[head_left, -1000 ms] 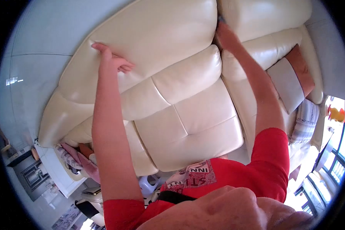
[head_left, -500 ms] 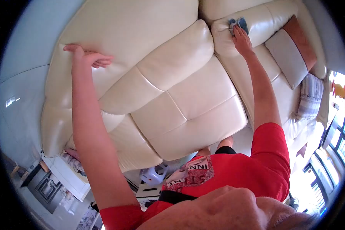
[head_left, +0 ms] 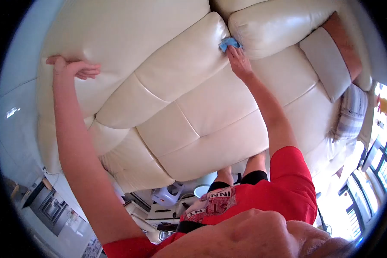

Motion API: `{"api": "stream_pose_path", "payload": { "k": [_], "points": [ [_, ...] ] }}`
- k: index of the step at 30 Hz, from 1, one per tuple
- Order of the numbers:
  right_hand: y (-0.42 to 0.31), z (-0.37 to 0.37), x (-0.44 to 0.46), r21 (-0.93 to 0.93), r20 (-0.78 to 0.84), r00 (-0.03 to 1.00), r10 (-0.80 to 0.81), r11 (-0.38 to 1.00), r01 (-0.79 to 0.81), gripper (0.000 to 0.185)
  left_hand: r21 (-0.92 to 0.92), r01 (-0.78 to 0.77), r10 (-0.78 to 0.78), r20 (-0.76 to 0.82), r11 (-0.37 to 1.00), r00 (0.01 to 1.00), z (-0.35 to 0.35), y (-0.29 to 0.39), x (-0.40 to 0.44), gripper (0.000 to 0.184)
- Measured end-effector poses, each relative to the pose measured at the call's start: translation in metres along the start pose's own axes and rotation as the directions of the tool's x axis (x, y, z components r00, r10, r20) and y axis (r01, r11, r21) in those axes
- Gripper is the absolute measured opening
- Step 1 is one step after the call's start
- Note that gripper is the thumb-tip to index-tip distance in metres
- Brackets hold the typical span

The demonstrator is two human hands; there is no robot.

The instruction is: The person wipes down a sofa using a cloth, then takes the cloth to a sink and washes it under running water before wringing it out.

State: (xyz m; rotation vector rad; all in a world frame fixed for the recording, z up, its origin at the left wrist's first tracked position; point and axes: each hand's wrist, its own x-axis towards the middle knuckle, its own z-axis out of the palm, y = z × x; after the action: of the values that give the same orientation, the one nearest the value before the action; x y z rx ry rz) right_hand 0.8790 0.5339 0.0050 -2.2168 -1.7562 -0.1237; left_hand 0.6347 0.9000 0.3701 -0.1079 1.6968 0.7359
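Note:
My right hand (head_left: 240,61) presses a blue cloth (head_left: 231,44) into the gap between two cream backrest cushions of the sofa. Its fingers are bunched on the cloth, which covers the fingertips. My left hand (head_left: 76,68) leans on the upper left of the cream sofa back (head_left: 129,47), its fingers stretched out and nothing in it. Below my arms lies the sofa seat (head_left: 219,112), with stitched seams. The nearest cushions to the cloth are the long left one (head_left: 180,56) and the right one (head_left: 279,26).
A grey and brown pillow (head_left: 324,62) and a striped pillow (head_left: 351,112) rest on the sofa's right side. Near my legs stand a pale purple plastic stool (head_left: 167,195) and a light round basin (head_left: 202,190). A wall runs along the left.
My right hand has moved left with the cloth, from the right cushion to the gap between cushions. In the picture, my left hand sits further left, still on the sofa back.

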Motion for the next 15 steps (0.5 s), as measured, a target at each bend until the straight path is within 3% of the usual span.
{"api": "stream_pose_path", "payload": {
  "k": [3, 7, 9, 11, 15],
  "points": [
    [0.030, 0.028, -0.002, -0.079, 0.006, 0.999, -0.034, 0.996, 0.034, 0.026, 0.023, -0.067, 0.067, 0.000, 0.997, 0.998, 0.001, -0.006, 0.002, 0.132],
    [0.057, 0.054, -0.040, 0.016, 0.059, 0.997, -0.047, 0.999, 0.046, 0.023, 0.036, -0.147, 0.147, 0.005, 0.988, 0.989, -0.002, -0.019, -0.003, 0.126],
    [0.073, 0.074, -0.094, -0.030, 0.409, 0.874, -0.262, 0.954, 0.299, 0.020, 0.047, -0.204, 0.204, 0.016, 0.978, 0.979, -0.010, -0.035, -0.011, 0.123],
    [0.076, 0.070, -0.123, 0.050, 0.206, 0.949, -0.240, 0.971, 0.234, 0.018, 0.050, -0.267, 0.265, 0.049, 0.962, 0.963, -0.015, -0.043, -0.017, 0.120],
    [0.079, 0.023, -0.175, 0.146, 0.329, 0.905, -0.269, 0.961, 0.233, 0.018, 0.139, -0.506, 0.487, 0.147, 0.851, 0.861, -0.021, -0.062, -0.019, 0.114]
  ]
}}
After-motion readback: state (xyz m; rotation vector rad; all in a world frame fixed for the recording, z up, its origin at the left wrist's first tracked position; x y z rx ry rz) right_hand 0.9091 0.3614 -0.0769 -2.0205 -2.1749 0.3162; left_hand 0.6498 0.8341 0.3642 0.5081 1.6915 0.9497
